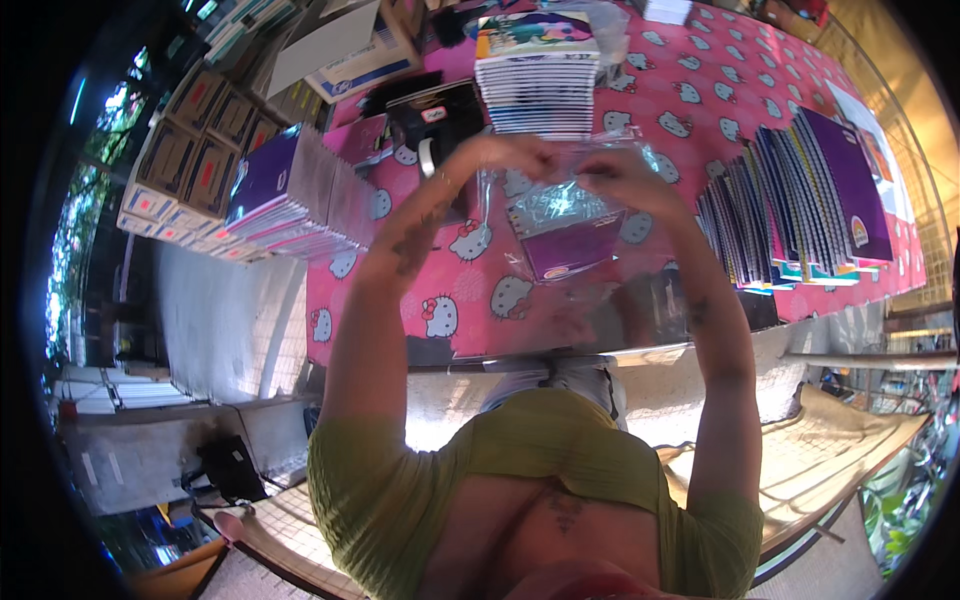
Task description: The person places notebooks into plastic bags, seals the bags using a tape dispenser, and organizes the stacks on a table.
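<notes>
A purple notebook (568, 250) lies on the table inside a clear plastic bag (566, 203), whose film shines with glare. My left hand (512, 156) is at the bag's far left edge, its fingers bent inward and closed on the film. Across from it, my right hand (632, 182) pinches the film at the far right, fingers curled. The two hands are a short way apart above the far end of the bag. Glare and slight blur hide the exact fingertip contact.
A tall stack of notebooks (536, 85) stands beyond my hands. Purple spiral notebooks (800, 200) lean in a row at right; wrapped notebooks (300, 195) stand at left beside small brown boxes (200, 150). Near the left stack is a black box (440, 125). A pink patterned cloth (400, 320) covers the table.
</notes>
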The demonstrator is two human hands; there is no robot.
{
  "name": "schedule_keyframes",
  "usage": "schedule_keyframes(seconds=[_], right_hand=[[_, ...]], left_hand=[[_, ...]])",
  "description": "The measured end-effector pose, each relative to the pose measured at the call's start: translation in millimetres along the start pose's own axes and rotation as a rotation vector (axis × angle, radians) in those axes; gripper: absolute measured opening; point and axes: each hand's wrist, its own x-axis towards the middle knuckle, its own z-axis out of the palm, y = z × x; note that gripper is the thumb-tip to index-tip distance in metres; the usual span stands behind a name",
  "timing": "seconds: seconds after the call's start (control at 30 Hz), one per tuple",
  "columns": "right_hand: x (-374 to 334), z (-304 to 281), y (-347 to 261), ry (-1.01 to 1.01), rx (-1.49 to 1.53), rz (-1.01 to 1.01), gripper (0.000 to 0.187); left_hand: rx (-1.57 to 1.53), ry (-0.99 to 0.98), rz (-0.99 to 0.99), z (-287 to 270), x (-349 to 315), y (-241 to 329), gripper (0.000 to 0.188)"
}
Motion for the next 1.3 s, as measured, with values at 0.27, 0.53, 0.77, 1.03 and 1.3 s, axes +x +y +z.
schedule_keyframes(seconds=[0.27,0.53,0.77,1.03,1.3], right_hand=[[-13.2,13.0,-24.2,0.177,-0.104,-0.021,0.047],[-8.7,7.6,-5.7,0.149,-0.089,-0.078,0.05],[-14.5,4.7,-6.6,0.118,-0.183,-0.104,0.048],[-18.6,7.5,7.7,0.231,0.038,-0.153,0.048],[-97.0,46.2,-24.3,0.231,0.352,-0.238,0.027]], left_hand=[[-0.304,0.788,-0.019,46.1,-47.9,-9.1,0.043],[-0.617,0.552,0.047,69.0,-22.8,4.3,0.032],[-1.212,0.555,0.304,126.4,-26.2,-17.3,0.052],[0.093,0.891,-0.104,81.4,-35.3,96.5,0.082],[0.82,0.875,-0.193,135.1,-19.9,104.6,0.087]])
